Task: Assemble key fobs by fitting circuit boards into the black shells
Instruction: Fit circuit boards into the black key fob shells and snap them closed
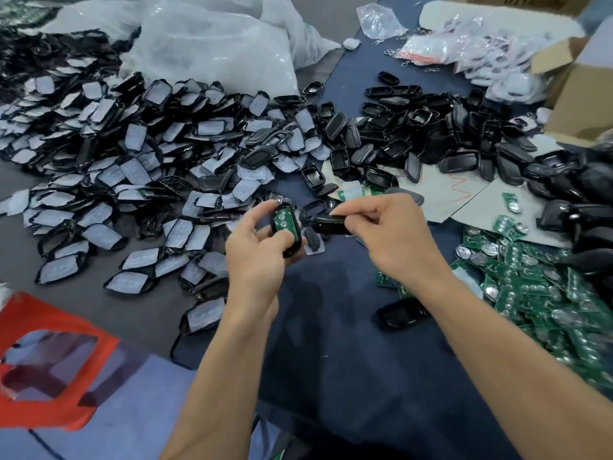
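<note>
My left hand [255,250] grips a black shell half [288,232] with a green circuit board [283,220] lying inside it, face up. Just to its right, my right hand [394,234] pinches a second black shell half [330,224] by its edge, held level and close to the first. Both are above the dark blue cloth at the centre. A heap of green circuit boards [544,293] with silver coin cells lies at the right. A pile of empty black shells [431,134] sits behind my hands.
A large heap of black shell halves with pale rubber pads [116,154] covers the left. White plastic bags [212,44] lie at the back, a cardboard box [583,97] at the far right, an orange bag [49,353] at lower left. One black shell [403,314] lies near my right forearm.
</note>
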`<state>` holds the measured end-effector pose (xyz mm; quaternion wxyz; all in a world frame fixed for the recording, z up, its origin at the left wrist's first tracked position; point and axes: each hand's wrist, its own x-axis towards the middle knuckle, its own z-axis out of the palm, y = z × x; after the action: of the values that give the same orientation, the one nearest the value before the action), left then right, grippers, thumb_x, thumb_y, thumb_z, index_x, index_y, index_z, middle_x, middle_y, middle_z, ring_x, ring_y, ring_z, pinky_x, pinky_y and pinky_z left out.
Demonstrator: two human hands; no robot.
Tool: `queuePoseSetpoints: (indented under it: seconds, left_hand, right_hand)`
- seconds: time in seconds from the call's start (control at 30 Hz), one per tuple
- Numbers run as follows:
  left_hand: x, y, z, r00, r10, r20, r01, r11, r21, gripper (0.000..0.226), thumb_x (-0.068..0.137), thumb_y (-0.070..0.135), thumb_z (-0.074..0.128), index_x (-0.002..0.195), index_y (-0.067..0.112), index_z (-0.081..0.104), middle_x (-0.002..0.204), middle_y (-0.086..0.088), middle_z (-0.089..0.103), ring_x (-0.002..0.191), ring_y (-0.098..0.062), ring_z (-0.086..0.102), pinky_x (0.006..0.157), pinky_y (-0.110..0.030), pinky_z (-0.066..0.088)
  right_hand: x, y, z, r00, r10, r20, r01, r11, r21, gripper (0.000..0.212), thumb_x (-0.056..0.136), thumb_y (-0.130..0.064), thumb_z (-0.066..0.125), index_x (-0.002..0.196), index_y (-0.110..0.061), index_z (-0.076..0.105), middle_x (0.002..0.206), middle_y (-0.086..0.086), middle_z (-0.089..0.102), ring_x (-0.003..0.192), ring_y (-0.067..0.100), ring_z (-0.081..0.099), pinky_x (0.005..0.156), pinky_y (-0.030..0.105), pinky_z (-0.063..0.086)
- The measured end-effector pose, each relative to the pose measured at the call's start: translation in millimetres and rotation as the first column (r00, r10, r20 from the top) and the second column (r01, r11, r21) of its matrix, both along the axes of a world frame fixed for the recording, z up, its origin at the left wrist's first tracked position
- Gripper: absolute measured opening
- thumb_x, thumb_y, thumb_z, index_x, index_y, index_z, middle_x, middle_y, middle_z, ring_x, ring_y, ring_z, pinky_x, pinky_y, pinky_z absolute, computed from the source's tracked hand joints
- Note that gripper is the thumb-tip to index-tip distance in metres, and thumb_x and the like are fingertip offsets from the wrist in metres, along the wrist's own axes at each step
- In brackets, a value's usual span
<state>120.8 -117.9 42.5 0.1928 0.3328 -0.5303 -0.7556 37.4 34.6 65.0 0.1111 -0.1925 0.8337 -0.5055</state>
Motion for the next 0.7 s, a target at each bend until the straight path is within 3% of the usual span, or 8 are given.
queuePoseSetpoints:
  seconds: [0.1, 0.27, 0.43, 0.53, 0.6, 0.63, 0.7]
  left_hand:
    - [-8, 32, -1, 0.972, -0.231, 0.045, 0.23, 0.973, 0.018, 0.057, 0.09, -0.015, 0.057, 0.135, 0.021, 0.057, 0.087, -0.007, 0.075, 0.065, -0.019, 0.072, 0.057, -0.027, 0.059]
    - [-11, 69, -7, 0.894, -0.448, -0.03, 0.443, 0.868, 0.225, 0.062, 0.079, -0.002, 0.052, 0.136, 0.023, 0.06, 0.089, -0.012, 0.077, 0.071, -0.026, 0.074, 0.062, -0.031, 0.062]
    - [-13, 86, -9, 0.766, -0.635, -0.1, 0.639, 0.736, 0.226, 0.056, 0.078, 0.012, 0.059, 0.131, 0.027, 0.068, 0.104, -0.005, 0.074, 0.083, -0.023, 0.069, 0.068, -0.029, 0.06]
    - [-14, 92, -9, 0.736, -0.674, -0.059, 0.675, 0.726, 0.135, 0.051, 0.078, 0.009, 0.067, 0.125, 0.027, 0.072, 0.097, -0.007, 0.069, 0.078, -0.017, 0.064, 0.068, -0.027, 0.058]
    - [-15, 95, -10, 0.746, -0.665, -0.036, 0.664, 0.738, 0.119, 0.049, 0.077, 0.005, 0.068, 0.121, 0.024, 0.074, 0.09, -0.007, 0.068, 0.071, -0.016, 0.062, 0.065, -0.024, 0.056]
    - [-15, 96, -10, 0.757, -0.653, -0.034, 0.651, 0.748, 0.127, 0.047, 0.078, 0.002, 0.069, 0.121, 0.022, 0.074, 0.087, -0.007, 0.067, 0.069, -0.016, 0.061, 0.064, -0.023, 0.055]
    - [-18, 99, -12, 0.805, -0.592, -0.022, 0.589, 0.796, 0.141, 0.043, 0.086, -0.006, 0.068, 0.12, 0.02, 0.074, 0.085, -0.005, 0.067, 0.068, -0.016, 0.061, 0.063, -0.023, 0.056]
  right_hand:
    - [8, 38, 11, 0.997, 0.046, 0.058, -0.044, 0.999, -0.032, 0.032, 0.092, 0.0, 0.068, 0.092, -0.028, 0.084, 0.072, -0.008, 0.077, 0.051, 0.007, 0.053, 0.057, 0.016, 0.04]
    - [3, 90, 21, 0.993, 0.071, 0.094, -0.08, 0.993, 0.088, 0.034, 0.093, -0.003, 0.069, 0.086, -0.033, 0.084, 0.053, -0.01, 0.063, 0.044, 0.004, 0.038, 0.045, 0.015, 0.031]
    - [3, 110, 12, 0.987, -0.046, 0.156, 0.036, 0.997, 0.066, 0.028, 0.091, -0.004, 0.072, 0.092, -0.031, 0.08, 0.076, 0.0, 0.079, 0.056, 0.008, 0.057, 0.058, 0.024, 0.046]
    - [4, 117, 4, 0.977, -0.033, 0.211, 0.032, 0.999, 0.008, 0.033, 0.09, -0.003, 0.07, 0.096, -0.034, 0.08, 0.062, 0.014, 0.069, 0.056, 0.019, 0.043, 0.057, 0.032, 0.037]
    - [7, 119, 1, 0.972, -0.027, 0.234, 0.026, 1.0, 0.006, 0.031, 0.09, -0.006, 0.071, 0.102, -0.033, 0.079, 0.052, 0.003, 0.059, 0.054, 0.02, 0.035, 0.058, 0.03, 0.031]
    - [9, 119, -1, 0.969, -0.057, 0.242, 0.055, 0.998, 0.014, 0.027, 0.09, -0.01, 0.072, 0.104, -0.033, 0.078, 0.054, -0.003, 0.064, 0.054, 0.021, 0.041, 0.059, 0.028, 0.035]
    - [13, 120, -6, 0.958, -0.232, 0.167, 0.222, 0.972, 0.077, 0.015, 0.087, -0.026, 0.077, 0.1, -0.035, 0.077, 0.07, -0.014, 0.074, 0.063, 0.007, 0.063, 0.068, 0.023, 0.046]
